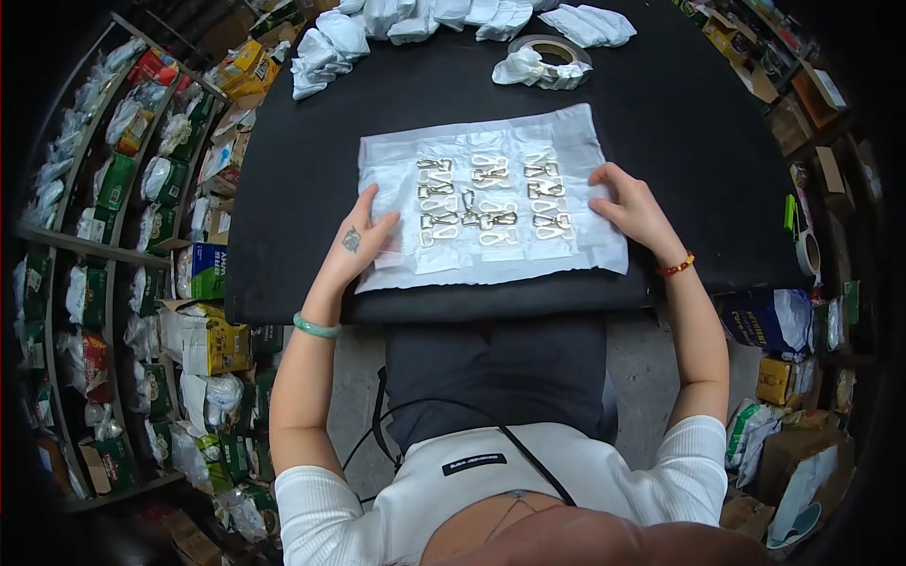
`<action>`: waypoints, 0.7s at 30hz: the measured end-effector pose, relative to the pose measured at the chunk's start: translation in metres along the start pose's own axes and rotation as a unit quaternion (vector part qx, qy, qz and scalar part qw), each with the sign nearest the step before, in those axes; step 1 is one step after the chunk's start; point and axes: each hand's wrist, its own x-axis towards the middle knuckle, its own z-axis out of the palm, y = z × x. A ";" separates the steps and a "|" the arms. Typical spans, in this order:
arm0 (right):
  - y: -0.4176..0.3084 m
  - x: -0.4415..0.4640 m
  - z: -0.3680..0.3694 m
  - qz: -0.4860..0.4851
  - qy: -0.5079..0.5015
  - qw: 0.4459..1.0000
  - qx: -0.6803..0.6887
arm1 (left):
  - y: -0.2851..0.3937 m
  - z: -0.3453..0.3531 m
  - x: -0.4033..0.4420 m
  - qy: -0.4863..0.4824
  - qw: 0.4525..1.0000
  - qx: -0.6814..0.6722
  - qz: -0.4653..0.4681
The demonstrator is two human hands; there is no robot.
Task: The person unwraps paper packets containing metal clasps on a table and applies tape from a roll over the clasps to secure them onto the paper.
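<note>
A white padded sheet lies on the black table in front of me, its edges slightly wrinkled. Several shiny metal pieces shaped like snap clasps are spread over it in rough columns, apparently on or under clear film. My left hand grips the sheet's left edge, thumb on top and some fingers hidden beside or beneath it. At the opposite edge, my right hand pinches the sheet between thumb and bent fingers. One clasp sits out of line between the left and middle columns.
Crumpled white packets line the far side of the black table. A roll of tape lies there with a white packet against it. Shelves of boxes and bags stand left and right. A green cutter is at the right edge.
</note>
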 end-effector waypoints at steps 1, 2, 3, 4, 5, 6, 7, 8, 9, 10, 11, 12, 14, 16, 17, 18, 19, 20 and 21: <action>0.004 0.000 -0.001 -0.002 -0.002 1.000 0.001 | 0.001 0.000 -0.002 0.002 1.000 0.000 -0.002; 0.010 -0.002 -0.002 -0.016 0.005 1.000 -0.013 | 0.002 0.002 -0.004 0.006 1.000 0.007 0.027; 0.018 -0.006 -0.004 -0.029 0.012 0.999 -0.027 | 0.003 0.006 -0.006 0.008 0.998 0.014 0.055; 0.024 -0.010 -0.006 -0.040 0.020 0.998 -0.042 | 0.004 0.010 -0.006 0.009 0.996 0.021 0.085; 0.029 -0.014 -0.008 -0.050 0.030 0.997 -0.058 | 0.006 0.015 -0.006 0.009 0.993 0.026 0.116; 0.026 -0.018 -0.008 -0.046 0.030 0.997 -0.061 | 0.009 0.020 -0.005 0.005 0.993 0.024 0.118; 0.017 -0.022 -0.007 -0.102 0.083 0.980 -0.148 | 0.012 0.025 -0.005 0.008 0.992 0.023 0.123; 0.005 -0.024 -0.004 -0.157 0.134 0.950 -0.234 | 0.015 0.028 -0.005 0.013 0.991 0.023 0.128; -0.007 -0.026 -0.002 -0.212 0.183 0.906 -0.316 | 0.018 0.031 -0.005 0.019 0.991 0.024 0.133; -0.013 -0.028 -0.002 -0.239 0.205 0.880 -0.354 | 0.019 0.031 -0.005 0.025 0.990 0.026 0.137; -0.019 -0.030 -0.003 -0.264 0.230 0.851 -0.392 | 0.019 0.033 -0.004 0.025 0.990 0.027 0.138; -0.023 -0.031 -0.004 -0.182 0.171 0.895 -0.371 | 0.016 0.034 -0.002 0.030 0.987 0.037 0.154; -0.031 -0.032 -0.006 -0.013 0.045 0.948 -0.314 | 0.008 0.037 0.000 0.041 0.981 0.057 0.183; -0.032 -0.031 -0.005 0.072 -0.022 0.956 -0.282 | 0.005 0.039 0.000 0.047 0.977 0.065 0.195; -0.029 -0.030 -0.004 0.053 -0.012 0.968 -0.244 | 0.004 0.040 0.000 0.050 0.978 0.055 0.196; -0.025 -0.027 -0.003 0.034 -0.002 0.978 -0.205 | 0.003 0.040 0.001 0.053 0.978 0.046 0.196; -0.020 -0.025 -0.001 0.016 0.009 0.986 -0.165 | 0.003 0.040 0.002 0.056 0.978 0.037 0.197; -0.016 -0.023 0.001 -0.004 0.020 0.992 -0.124 | 0.003 0.041 0.004 0.060 0.978 0.028 0.199; -0.011 -0.020 0.003 -0.005 0.018 0.992 -0.125 | 0.003 0.041 0.006 0.062 0.978 0.027 0.198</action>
